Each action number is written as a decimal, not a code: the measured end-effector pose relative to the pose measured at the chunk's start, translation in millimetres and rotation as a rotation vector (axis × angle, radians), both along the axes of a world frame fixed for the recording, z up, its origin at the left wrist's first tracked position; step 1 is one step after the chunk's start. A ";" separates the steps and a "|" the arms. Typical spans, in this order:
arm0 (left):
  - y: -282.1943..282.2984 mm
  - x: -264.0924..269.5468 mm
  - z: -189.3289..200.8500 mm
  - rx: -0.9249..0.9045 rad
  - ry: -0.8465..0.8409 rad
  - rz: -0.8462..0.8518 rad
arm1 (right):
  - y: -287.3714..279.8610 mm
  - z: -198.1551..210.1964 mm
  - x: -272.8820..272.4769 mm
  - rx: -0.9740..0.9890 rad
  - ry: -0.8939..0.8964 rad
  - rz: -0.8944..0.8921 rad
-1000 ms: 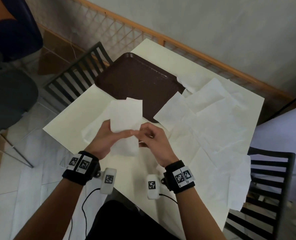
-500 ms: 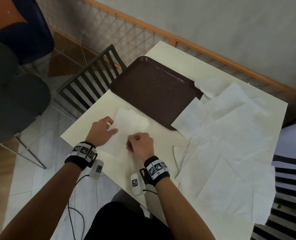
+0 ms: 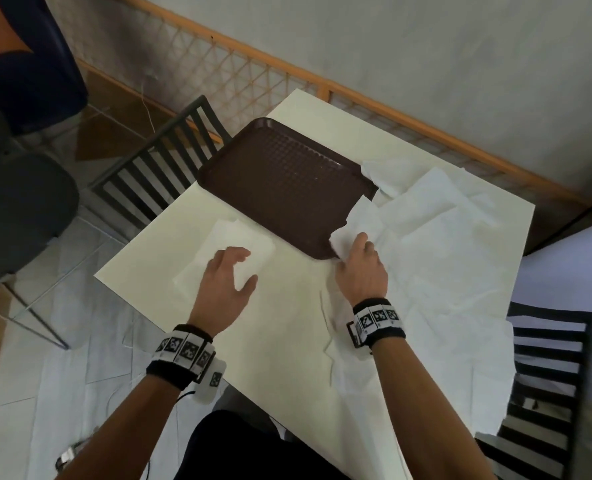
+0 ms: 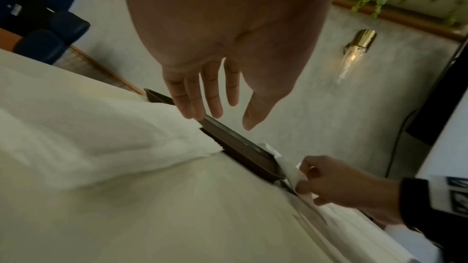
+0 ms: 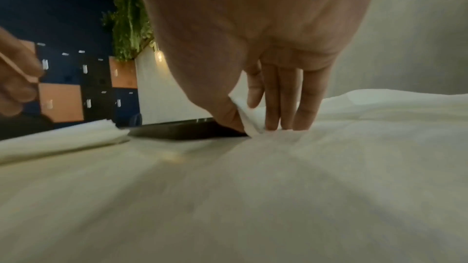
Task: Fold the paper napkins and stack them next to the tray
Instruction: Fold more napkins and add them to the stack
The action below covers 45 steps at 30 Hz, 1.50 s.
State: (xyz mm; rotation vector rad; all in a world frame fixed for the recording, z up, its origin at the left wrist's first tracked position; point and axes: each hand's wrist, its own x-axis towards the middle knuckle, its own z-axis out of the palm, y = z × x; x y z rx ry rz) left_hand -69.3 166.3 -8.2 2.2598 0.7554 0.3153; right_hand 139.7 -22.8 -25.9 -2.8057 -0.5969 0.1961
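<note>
A stack of folded white napkins (image 3: 228,251) lies on the cream table just left of the brown tray (image 3: 280,181). My left hand (image 3: 230,271) hovers above the stack with fingers straight and spread, holding nothing; in the left wrist view that hand (image 4: 215,105) is clear of the stack (image 4: 101,137). My right hand (image 3: 358,256) is at the tray's near right corner and pinches the corner of an unfolded napkin (image 3: 339,239) between thumb and fingers. The right wrist view shows that pinch, the right hand (image 5: 249,119) lifting the napkin's corner (image 5: 247,115).
Several unfolded napkins (image 3: 460,258) cover the right half of the table (image 3: 287,327) and hang over its near right edge. Dark slatted chairs stand at the left (image 3: 163,168) and right (image 3: 550,358). A railing (image 3: 356,88) runs behind the table.
The folded napkin was laid on the stack by the tray. My left hand lifted off it; my right hand moved right and took the corner of an unfolded napkin.
</note>
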 end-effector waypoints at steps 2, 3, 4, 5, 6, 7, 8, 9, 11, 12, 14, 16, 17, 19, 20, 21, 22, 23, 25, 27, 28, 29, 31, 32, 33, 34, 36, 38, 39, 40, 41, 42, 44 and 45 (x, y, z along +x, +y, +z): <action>-21.7 6.7 2.6 -0.033 -0.023 -0.048 | -10.6 4.9 8.4 0.107 0.042 0.010; -31.6 10.0 4.7 -0.049 -0.036 -0.066 | -17.3 11.3 10.8 0.199 0.095 0.003; -41.6 13.6 7.4 -0.072 -0.055 -0.077 | -25.2 21.4 12.4 0.309 0.175 -0.005; -51.1 17.9 11.7 -0.108 -0.075 -0.078 | -33.6 36.0 11.4 0.433 0.281 -0.002; -60.4 21.9 16.8 -0.151 -0.097 -0.070 | -42.6 52.0 7.8 0.559 0.401 0.004; -69.8 26.4 22.9 -0.196 -0.121 -0.056 | -52.3 70.0 1.7 0.693 0.532 0.005; -78.9 30.8 30.5 -0.241 -0.150 -0.044 | -62.0 87.3 -5.2 0.846 0.681 -0.013; -88.2 35.0 39.3 -0.285 -0.184 -0.035 | -71.6 102.2 -11.3 0.999 0.842 -0.054; -107.0 43.3 58.2 -0.354 -0.273 -0.042 | -89.1 119.3 -18.0 1.235 1.055 -0.120; -116.8 47.0 68.1 -0.378 -0.319 -0.059 | -95.4 122.7 -19.3 1.285 1.091 -0.136; -134.0 52.5 83.7 -0.419 -0.373 -0.079 | -105.0 124.7 -22.2 1.325 1.093 -0.135; -146.3 54.7 89.4 -0.444 -0.390 -0.044 | -111.9 127.0 -25.0 1.333 1.066 -0.121; -150.5 54.5 90.0 -0.465 -0.400 -0.027 | -115.0 128.1 -26.2 1.328 1.049 -0.110; -155.9 53.1 88.9 -0.568 -0.414 -0.012 | -118.2 130.7 -29.1 1.311 1.019 -0.083; -158.4 52.4 88.8 -0.624 -0.414 -0.019 | -118.4 130.5 -31.0 1.302 1.007 -0.072; -161.0 52.0 89.1 -0.666 -0.405 -0.031 | -117.9 129.6 -32.8 1.289 0.996 -0.058; -164.0 51.6 89.8 -0.699 -0.392 -0.039 | -116.8 127.1 -34.4 1.264 0.977 -0.042; -166.5 51.1 89.7 -0.723 -0.378 -0.032 | -114.5 123.6 -36.0 1.239 0.957 -0.032; -168.0 49.3 84.6 -0.726 -0.373 0.003 | -109.0 114.0 -38.8 1.184 0.903 -0.032; -164.1 45.6 74.9 -0.687 -0.382 0.047 | -101.8 104.8 -42.2 1.119 0.810 -0.055; -160.4 43.7 69.8 -0.666 -0.383 0.070 | -97.8 101.9 -44.3 1.071 0.745 -0.063; -156.2 41.2 66.3 -0.646 -0.384 0.091 | -93.2 99.1 -47.4 1.027 0.677 -0.074; -147.2 37.3 63.9 -0.602 -0.389 0.111 | -85.3 93.7 -53.7 0.962 0.542 -0.121; -141.2 34.9 64.3 -0.583 -0.394 0.116 | -79.9 89.7 -58.8 0.946 0.512 -0.160; -133.9 32.3 64.9 -0.565 -0.399 0.123 | -73.2 86.2 -64.8 0.955 0.536 -0.192; -125.1 29.1 65.1 -0.540 -0.397 0.133 | -65.1 80.5 -72.1 0.993 0.636 -0.208; -103.1 22.6 63.1 -0.412 -0.341 0.155 | -46.4 67.2 -85.7 1.110 0.909 -0.217; -72.5 13.9 54.1 -0.162 -0.216 0.184 | -24.9 56.5 -96.6 1.170 0.983 -0.198; -56.2 9.4 48.9 -0.052 -0.163 0.202 | -12.3 52.6 -100.0 1.149 0.938 -0.178; -39.6 5.5 43.6 0.026 -0.125 0.219 | 2.4 50.3 -101.8 1.103 0.860 -0.146; -24.1 1.8 39.0 0.076 -0.093 0.234 | 19.3 45.9 -102.6 1.054 0.777 -0.099; -10.5 -1.8 34.8 0.111 -0.055 0.253 | 36.0 42.5 -103.5 1.004 0.697 -0.041; 12.6 -6.4 27.5 0.168 0.038 0.295 | 69.6 34.2 -104.1 0.935 0.557 0.066; 22.6 -8.4 24.2 0.197 0.085 0.310 | 85.6 29.3 -104.9 0.906 0.513 0.099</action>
